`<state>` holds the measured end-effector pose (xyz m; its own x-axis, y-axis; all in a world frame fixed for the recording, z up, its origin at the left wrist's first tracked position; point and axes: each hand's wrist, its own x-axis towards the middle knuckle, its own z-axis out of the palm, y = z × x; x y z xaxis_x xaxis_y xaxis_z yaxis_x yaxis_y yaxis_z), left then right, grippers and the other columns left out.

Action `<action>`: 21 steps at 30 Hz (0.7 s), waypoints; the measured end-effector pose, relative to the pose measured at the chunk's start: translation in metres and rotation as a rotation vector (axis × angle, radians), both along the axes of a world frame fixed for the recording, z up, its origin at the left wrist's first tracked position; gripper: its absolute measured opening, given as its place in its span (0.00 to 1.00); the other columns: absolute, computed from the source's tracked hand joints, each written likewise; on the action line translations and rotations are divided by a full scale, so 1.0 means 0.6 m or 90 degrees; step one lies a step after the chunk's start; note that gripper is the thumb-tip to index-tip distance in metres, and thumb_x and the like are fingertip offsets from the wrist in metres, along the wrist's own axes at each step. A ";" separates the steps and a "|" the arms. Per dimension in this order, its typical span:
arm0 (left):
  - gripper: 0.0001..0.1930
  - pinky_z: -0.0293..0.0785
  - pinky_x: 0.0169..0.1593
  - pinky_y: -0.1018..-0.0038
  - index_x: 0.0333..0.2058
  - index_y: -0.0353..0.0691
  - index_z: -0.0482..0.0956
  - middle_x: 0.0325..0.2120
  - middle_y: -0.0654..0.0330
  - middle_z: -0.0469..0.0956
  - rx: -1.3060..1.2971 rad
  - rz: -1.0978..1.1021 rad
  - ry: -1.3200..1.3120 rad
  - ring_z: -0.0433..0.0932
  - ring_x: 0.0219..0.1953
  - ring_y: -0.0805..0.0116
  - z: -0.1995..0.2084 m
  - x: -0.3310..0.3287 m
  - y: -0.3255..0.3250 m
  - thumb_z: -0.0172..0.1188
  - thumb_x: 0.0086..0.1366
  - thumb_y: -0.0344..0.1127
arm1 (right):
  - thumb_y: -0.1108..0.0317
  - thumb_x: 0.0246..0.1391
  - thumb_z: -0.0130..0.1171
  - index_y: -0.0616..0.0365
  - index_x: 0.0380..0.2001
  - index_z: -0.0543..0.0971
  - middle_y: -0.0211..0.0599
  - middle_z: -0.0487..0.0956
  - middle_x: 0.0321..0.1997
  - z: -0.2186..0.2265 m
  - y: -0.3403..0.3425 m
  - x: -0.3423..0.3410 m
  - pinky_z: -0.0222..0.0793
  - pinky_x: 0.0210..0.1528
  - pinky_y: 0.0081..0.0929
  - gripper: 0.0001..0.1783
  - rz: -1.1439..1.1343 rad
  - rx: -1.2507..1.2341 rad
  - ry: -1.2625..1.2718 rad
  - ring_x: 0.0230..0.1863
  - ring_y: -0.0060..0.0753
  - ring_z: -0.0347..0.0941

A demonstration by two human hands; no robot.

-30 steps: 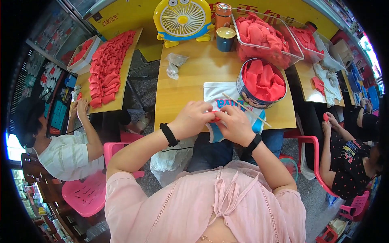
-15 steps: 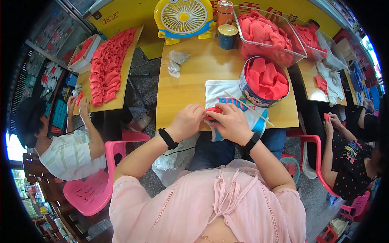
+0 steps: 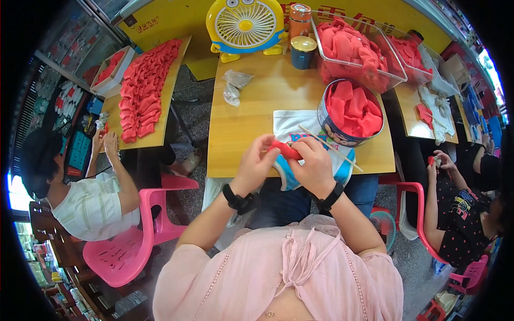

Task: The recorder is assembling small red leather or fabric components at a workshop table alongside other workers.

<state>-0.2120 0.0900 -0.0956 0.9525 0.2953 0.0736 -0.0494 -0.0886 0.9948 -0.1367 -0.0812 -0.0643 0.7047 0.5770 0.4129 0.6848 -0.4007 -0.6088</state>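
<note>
A small red fabric piece (image 3: 287,150) is pinched between my two hands above the table's front edge. My left hand (image 3: 256,160) grips its left end with thumb and fingers. On the other end, the fingers of my right hand (image 3: 312,163) are closed. Under them lies a white and blue printed cloth (image 3: 287,123), hanging over the edge. A thin wooden stick (image 3: 331,148) rests slantwise across that cloth. Right beside it stands a round blue tub (image 3: 342,136) full of red fabric pieces (image 3: 353,109).
Behind the tub is a clear plastic bin (image 3: 393,75) of red pieces. A blue cup (image 3: 303,52), an orange flask (image 3: 299,21) and a yellow fan (image 3: 246,27) line the table's back. Small plastic bags (image 3: 234,85) lie at left. People sit working at both sides.
My left hand has moved slightly down and turned, and more of the red piece shows between my hands. My left elbow has drawn inward.
</note>
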 end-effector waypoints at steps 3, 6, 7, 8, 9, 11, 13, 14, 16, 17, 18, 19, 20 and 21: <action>0.19 0.74 0.53 0.71 0.57 0.33 0.70 0.51 0.55 0.76 -0.130 -0.009 -0.113 0.75 0.51 0.67 0.004 0.003 -0.040 0.51 0.75 0.41 | 0.71 0.45 0.68 0.57 0.40 0.81 0.41 0.79 0.40 0.018 0.004 -0.010 0.72 0.46 0.38 0.16 0.018 0.114 -0.075 0.43 0.46 0.76; 0.18 0.74 0.48 0.75 0.49 0.34 0.73 0.41 0.59 0.78 -0.234 0.049 -0.111 0.76 0.43 0.71 -0.009 0.005 -0.039 0.45 0.78 0.44 | 0.72 0.48 0.67 0.60 0.47 0.80 0.44 0.80 0.43 0.047 0.007 -0.030 0.72 0.48 0.36 0.20 0.080 0.171 0.050 0.44 0.47 0.76; 0.17 0.74 0.46 0.76 0.47 0.34 0.74 0.38 0.60 0.77 -0.268 0.072 -0.121 0.76 0.40 0.73 0.000 0.009 -0.039 0.44 0.78 0.44 | 0.72 0.48 0.67 0.60 0.47 0.80 0.44 0.80 0.43 0.047 0.006 -0.033 0.72 0.48 0.36 0.20 0.079 0.171 0.048 0.44 0.47 0.76; 0.16 0.72 0.41 0.76 0.41 0.35 0.74 0.32 0.63 0.76 -0.246 0.108 -0.099 0.73 0.35 0.76 0.016 0.009 -0.046 0.44 0.78 0.43 | 0.72 0.48 0.67 0.60 0.47 0.79 0.45 0.80 0.43 0.046 0.004 -0.038 0.72 0.48 0.35 0.20 0.081 0.179 0.072 0.44 0.47 0.76; 0.16 0.72 0.41 0.76 0.41 0.35 0.74 0.32 0.63 0.76 -0.245 0.106 -0.100 0.73 0.35 0.76 0.020 0.013 -0.049 0.44 0.78 0.43 | 0.73 0.49 0.66 0.60 0.47 0.79 0.45 0.80 0.42 0.045 0.003 -0.042 0.72 0.48 0.35 0.20 0.082 0.187 0.096 0.44 0.47 0.76; 0.16 0.71 0.39 0.74 0.38 0.35 0.75 0.32 0.61 0.76 -0.060 0.168 -0.164 0.73 0.34 0.73 0.027 0.014 -0.053 0.44 0.78 0.41 | 0.74 0.49 0.67 0.61 0.47 0.79 0.46 0.80 0.43 0.038 0.005 -0.051 0.72 0.48 0.34 0.19 0.073 0.209 0.104 0.45 0.47 0.76; 0.16 0.70 0.40 0.75 0.37 0.35 0.74 0.32 0.61 0.75 -0.006 0.170 -0.178 0.72 0.33 0.73 0.038 0.012 -0.058 0.43 0.78 0.41 | 0.76 0.49 0.66 0.62 0.47 0.79 0.46 0.79 0.44 0.033 0.004 -0.055 0.72 0.48 0.33 0.19 0.069 0.242 0.103 0.45 0.47 0.76; 0.17 0.70 0.41 0.76 0.36 0.35 0.73 0.32 0.62 0.75 0.045 0.172 -0.190 0.71 0.33 0.74 0.043 0.011 -0.059 0.43 0.79 0.40 | 0.76 0.49 0.66 0.62 0.47 0.79 0.46 0.79 0.44 0.029 0.004 -0.057 0.72 0.48 0.33 0.19 0.068 0.245 0.102 0.45 0.47 0.76; 0.16 0.70 0.40 0.74 0.35 0.34 0.74 0.31 0.59 0.75 0.071 0.161 -0.197 0.73 0.34 0.69 0.052 0.011 -0.060 0.44 0.78 0.39 | 0.78 0.49 0.65 0.64 0.48 0.79 0.46 0.78 0.46 0.022 0.003 -0.059 0.72 0.49 0.32 0.20 0.118 0.279 0.165 0.47 0.45 0.75; 0.15 0.71 0.40 0.72 0.34 0.33 0.75 0.30 0.56 0.75 0.095 0.152 -0.204 0.74 0.34 0.65 0.057 0.011 -0.061 0.46 0.77 0.38 | 0.78 0.49 0.65 0.64 0.48 0.79 0.46 0.78 0.46 0.020 0.000 -0.059 0.72 0.49 0.32 0.20 0.118 0.281 0.163 0.47 0.45 0.75; 0.15 0.71 0.40 0.72 0.34 0.33 0.75 0.30 0.56 0.75 0.097 0.151 -0.206 0.74 0.34 0.65 0.064 0.010 -0.061 0.46 0.77 0.38 | 0.79 0.49 0.65 0.63 0.51 0.78 0.46 0.77 0.47 0.018 -0.003 -0.059 0.72 0.49 0.31 0.23 0.127 0.280 0.152 0.48 0.44 0.75; 0.14 0.72 0.42 0.72 0.38 0.33 0.75 0.33 0.56 0.77 0.146 0.121 -0.231 0.76 0.36 0.66 0.074 0.011 -0.060 0.46 0.76 0.37 | 0.79 0.49 0.65 0.63 0.54 0.77 0.46 0.76 0.49 0.021 -0.005 -0.059 0.71 0.50 0.31 0.25 0.136 0.278 0.140 0.49 0.43 0.74; 0.13 0.73 0.45 0.72 0.42 0.33 0.76 0.36 0.56 0.78 0.196 0.089 -0.256 0.77 0.39 0.67 0.085 0.009 -0.061 0.47 0.76 0.37 | 0.79 0.49 0.65 0.63 0.54 0.77 0.46 0.76 0.49 0.025 -0.006 -0.062 0.71 0.50 0.31 0.25 0.136 0.280 0.137 0.49 0.43 0.74; 0.13 0.73 0.45 0.72 0.42 0.33 0.76 0.36 0.56 0.78 0.198 0.088 -0.259 0.77 0.39 0.67 0.097 0.007 -0.074 0.47 0.76 0.37 | 0.79 0.49 0.65 0.62 0.57 0.75 0.46 0.75 0.49 0.032 -0.006 -0.067 0.71 0.50 0.30 0.29 0.118 0.277 0.153 0.49 0.43 0.73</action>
